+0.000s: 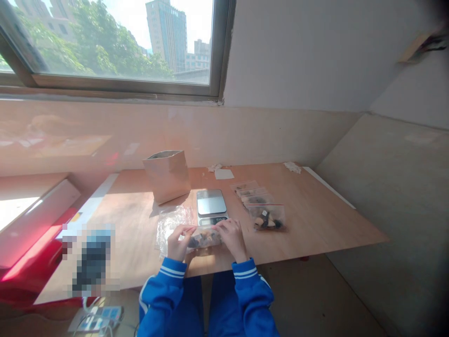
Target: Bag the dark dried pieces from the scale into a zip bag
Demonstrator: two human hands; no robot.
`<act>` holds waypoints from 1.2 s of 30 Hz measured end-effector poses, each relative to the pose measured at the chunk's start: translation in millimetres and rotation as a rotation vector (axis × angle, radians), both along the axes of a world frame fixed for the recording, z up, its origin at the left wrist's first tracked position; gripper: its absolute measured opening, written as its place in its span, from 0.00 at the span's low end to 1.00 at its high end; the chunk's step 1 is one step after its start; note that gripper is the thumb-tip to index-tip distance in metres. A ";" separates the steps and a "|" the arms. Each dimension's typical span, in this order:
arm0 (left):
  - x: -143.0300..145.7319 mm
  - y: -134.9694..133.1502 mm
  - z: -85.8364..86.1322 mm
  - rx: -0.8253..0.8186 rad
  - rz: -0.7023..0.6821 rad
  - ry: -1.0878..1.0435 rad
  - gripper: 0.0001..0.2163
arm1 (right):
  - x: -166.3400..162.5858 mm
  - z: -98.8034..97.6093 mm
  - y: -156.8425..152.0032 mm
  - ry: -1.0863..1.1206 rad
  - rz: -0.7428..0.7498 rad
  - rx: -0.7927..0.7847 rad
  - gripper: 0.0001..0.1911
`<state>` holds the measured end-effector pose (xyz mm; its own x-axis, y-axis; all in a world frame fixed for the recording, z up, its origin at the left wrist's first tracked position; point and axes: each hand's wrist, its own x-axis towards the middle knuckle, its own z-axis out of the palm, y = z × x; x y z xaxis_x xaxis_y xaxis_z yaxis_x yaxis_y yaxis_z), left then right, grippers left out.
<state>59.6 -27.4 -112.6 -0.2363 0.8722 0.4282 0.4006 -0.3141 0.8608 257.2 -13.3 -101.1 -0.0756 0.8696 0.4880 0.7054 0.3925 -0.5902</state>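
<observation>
A clear zip bag (206, 238) with small dark and tan pieces inside is held up at its top edge, close to the table's front. My left hand (179, 241) pinches its left corner. On the right end of the same edge, my right hand (231, 235) has its fingers closed. Just beyond the bag stands a kitchen scale (211, 202) with a bare metal plate; its display is partly covered by my right fingers. Flat clear bags (171, 224) lie in a stack beside my left hand. What the pieces in the bag are, I cannot make out.
A brown paper bag (168, 178) stands open behind the stack. Several filled zip bags (268, 219) lie in a row at the right. A white paper (224, 174) is near the wall. A power strip (100, 318) sits below the table's left edge (52, 285).
</observation>
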 end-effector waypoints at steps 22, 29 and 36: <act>22.1 1.0 7.8 -0.272 0.019 -0.730 0.22 | 3.8 -3.5 -1.8 0.908 0.000 -0.295 0.20; 20.4 0.8 13.6 -0.255 0.079 -0.726 0.21 | -1.4 4.8 -6.2 0.806 -0.104 -0.219 0.20; 28.7 0.7 18.9 -0.202 0.120 -0.733 0.22 | -5.1 2.5 -6.1 0.968 0.043 -0.313 0.17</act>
